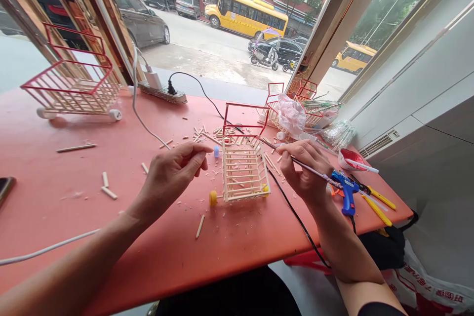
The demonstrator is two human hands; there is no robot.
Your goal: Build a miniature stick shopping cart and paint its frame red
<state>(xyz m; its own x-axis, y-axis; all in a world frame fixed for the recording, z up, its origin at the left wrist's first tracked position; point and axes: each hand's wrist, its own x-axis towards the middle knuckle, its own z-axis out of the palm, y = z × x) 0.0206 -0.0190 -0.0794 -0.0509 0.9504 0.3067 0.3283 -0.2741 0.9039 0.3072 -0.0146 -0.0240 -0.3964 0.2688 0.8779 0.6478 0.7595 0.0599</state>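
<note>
**A:** Where is the stick cart [244, 170], and how does it lie?

**B:** It sits mid-table, between the two hands. Its long axis runs twelve to six, with the red handle frame at the twelve o'clock end.

**A:** And the thin brush [274, 149]?

**B:** It slants from ten to four. The tip points to ten o'clock, at the cart's far right corner.

**A:** The hands?

**B:** The right hand [305, 170], at the cart's three o'clock, pinches the brush between thumb and fingers, and its forearm comes in from five o'clock. The left hand [172, 175], at nine o'clock, has its fingers drawn against the thumb and pointing at the cart. I cannot tell whether it grips anything.

**A:** And around them?

**B:** The red table [74, 192] is littered with stick offcuts. A blue glue gun [346, 190] lies at four o'clock and a second cart [72, 91] stands at ten. A power strip [163, 93] lies at twelve by the window, with a yellow bus [246, 15] on the street beyond.
</note>
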